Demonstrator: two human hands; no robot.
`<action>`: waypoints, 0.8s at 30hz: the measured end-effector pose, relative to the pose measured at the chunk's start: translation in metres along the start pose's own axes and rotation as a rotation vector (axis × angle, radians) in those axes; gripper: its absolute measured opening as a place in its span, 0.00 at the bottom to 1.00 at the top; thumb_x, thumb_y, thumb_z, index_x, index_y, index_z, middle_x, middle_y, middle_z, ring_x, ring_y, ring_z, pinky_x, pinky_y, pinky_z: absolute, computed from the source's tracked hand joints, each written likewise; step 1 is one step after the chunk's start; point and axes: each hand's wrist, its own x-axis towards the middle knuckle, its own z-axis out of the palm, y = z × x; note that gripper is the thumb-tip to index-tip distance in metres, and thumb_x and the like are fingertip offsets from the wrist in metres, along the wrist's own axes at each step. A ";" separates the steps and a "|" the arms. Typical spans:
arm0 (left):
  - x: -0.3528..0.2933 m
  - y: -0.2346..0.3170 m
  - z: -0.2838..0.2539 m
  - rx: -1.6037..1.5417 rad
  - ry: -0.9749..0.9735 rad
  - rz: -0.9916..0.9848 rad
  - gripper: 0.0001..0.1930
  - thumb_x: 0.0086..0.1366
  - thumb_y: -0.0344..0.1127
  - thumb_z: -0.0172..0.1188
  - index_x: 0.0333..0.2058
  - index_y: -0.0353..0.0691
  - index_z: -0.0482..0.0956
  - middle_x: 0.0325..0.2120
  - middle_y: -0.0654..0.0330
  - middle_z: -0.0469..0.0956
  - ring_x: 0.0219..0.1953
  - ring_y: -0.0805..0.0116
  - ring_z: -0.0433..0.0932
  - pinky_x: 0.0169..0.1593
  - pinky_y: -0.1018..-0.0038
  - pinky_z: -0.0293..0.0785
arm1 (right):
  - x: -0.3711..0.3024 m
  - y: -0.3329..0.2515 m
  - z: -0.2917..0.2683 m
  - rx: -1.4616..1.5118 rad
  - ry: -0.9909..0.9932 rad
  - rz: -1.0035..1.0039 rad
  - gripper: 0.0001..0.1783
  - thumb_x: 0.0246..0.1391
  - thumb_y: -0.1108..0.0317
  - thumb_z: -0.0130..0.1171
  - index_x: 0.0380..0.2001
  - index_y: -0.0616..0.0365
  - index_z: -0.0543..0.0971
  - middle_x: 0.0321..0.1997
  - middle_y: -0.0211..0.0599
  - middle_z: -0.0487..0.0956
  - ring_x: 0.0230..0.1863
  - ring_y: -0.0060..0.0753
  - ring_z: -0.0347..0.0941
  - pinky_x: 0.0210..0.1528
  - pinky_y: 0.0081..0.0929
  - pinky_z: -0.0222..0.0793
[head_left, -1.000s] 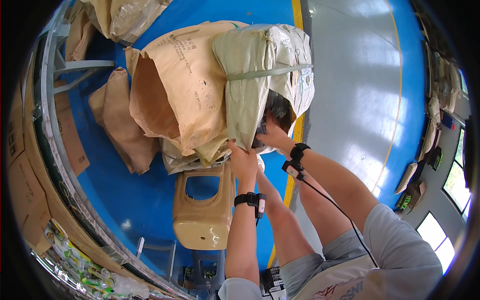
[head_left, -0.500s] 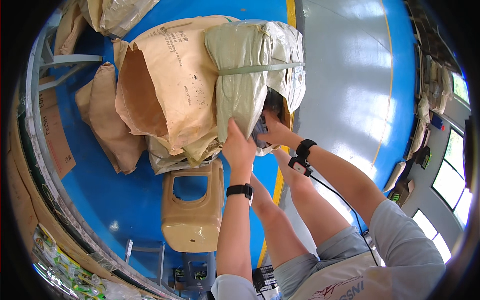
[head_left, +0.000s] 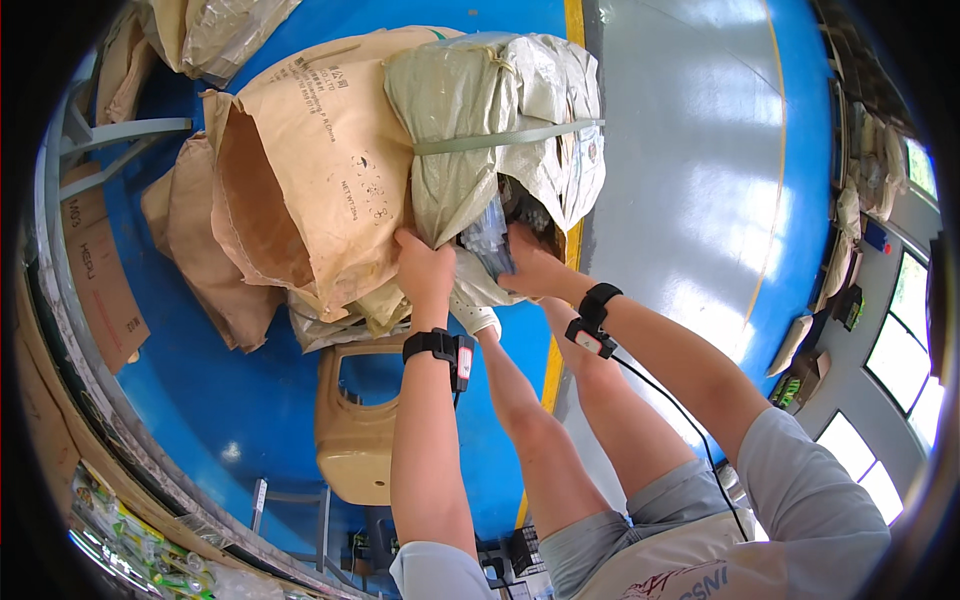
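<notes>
My left hand [head_left: 425,272] is closed on the torn lower edge of a pale grey-green woven sack [head_left: 455,190], pulling it aside. A greenish strap [head_left: 505,137] runs around the sack. Inside the opening, greyish clear plastic wrapping [head_left: 485,238] shows, with darker contents behind. My right hand [head_left: 535,262] is at this opening, its fingers curled against a plastic-wrapped bundle; the fingertips are partly hidden. Left of the sack, touching it, a large brown paper sack [head_left: 330,150] lies with its mouth open.
A tan plastic stool [head_left: 355,475] stands just below the sacks. Crumpled brown paper [head_left: 185,225], a flat carton [head_left: 105,270] and a grey metal frame [head_left: 130,130] are at the left. More sacks [head_left: 225,40] lie at the far left. A yellow floor line [head_left: 553,370] runs beside my legs.
My left hand has moved left and slightly up, drawing the sack's edge with it. The opening is wider and more clear plastic shows. My right hand has shifted slightly, its fingers more curled.
</notes>
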 end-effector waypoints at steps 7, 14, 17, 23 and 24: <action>0.004 -0.026 0.004 -0.081 -0.071 0.178 0.23 0.54 0.36 0.53 0.47 0.28 0.65 0.40 0.34 0.73 0.44 0.37 0.72 0.48 0.55 0.67 | 0.014 -0.040 0.030 -0.029 0.142 0.129 0.47 0.37 0.51 0.65 0.52 0.75 0.57 0.51 0.64 0.63 0.53 0.60 0.61 0.55 0.40 0.60; 0.005 -0.030 -0.008 -0.171 -0.308 0.196 0.19 0.51 0.31 0.56 0.43 0.30 0.71 0.41 0.41 0.75 0.46 0.46 0.74 0.49 0.64 0.67 | 0.021 -0.055 0.028 -0.088 0.205 0.259 0.51 0.34 0.47 0.66 0.52 0.75 0.58 0.51 0.62 0.64 0.55 0.62 0.59 0.56 0.40 0.62; -0.009 -0.021 -0.006 0.005 -0.211 0.228 0.20 0.50 0.32 0.58 0.43 0.32 0.72 0.38 0.44 0.76 0.44 0.47 0.74 0.47 0.64 0.68 | 0.014 -0.036 0.013 -0.058 0.186 0.215 0.45 0.33 0.52 0.66 0.50 0.71 0.61 0.51 0.60 0.66 0.54 0.59 0.64 0.54 0.41 0.64; -0.018 -0.005 -0.025 0.152 -0.026 0.164 0.15 0.48 0.35 0.63 0.33 0.36 0.73 0.32 0.49 0.77 0.37 0.51 0.77 0.39 0.62 0.70 | -0.007 -0.017 -0.022 -0.160 0.101 0.081 0.37 0.36 0.49 0.63 0.42 0.69 0.70 0.43 0.55 0.74 0.45 0.51 0.72 0.48 0.36 0.68; -0.021 -0.004 -0.026 0.146 -0.023 0.160 0.15 0.48 0.35 0.63 0.33 0.36 0.73 0.32 0.49 0.77 0.37 0.51 0.77 0.39 0.62 0.70 | -0.008 -0.017 -0.027 -0.178 0.059 0.073 0.36 0.36 0.48 0.62 0.41 0.69 0.71 0.43 0.54 0.74 0.45 0.50 0.72 0.48 0.36 0.68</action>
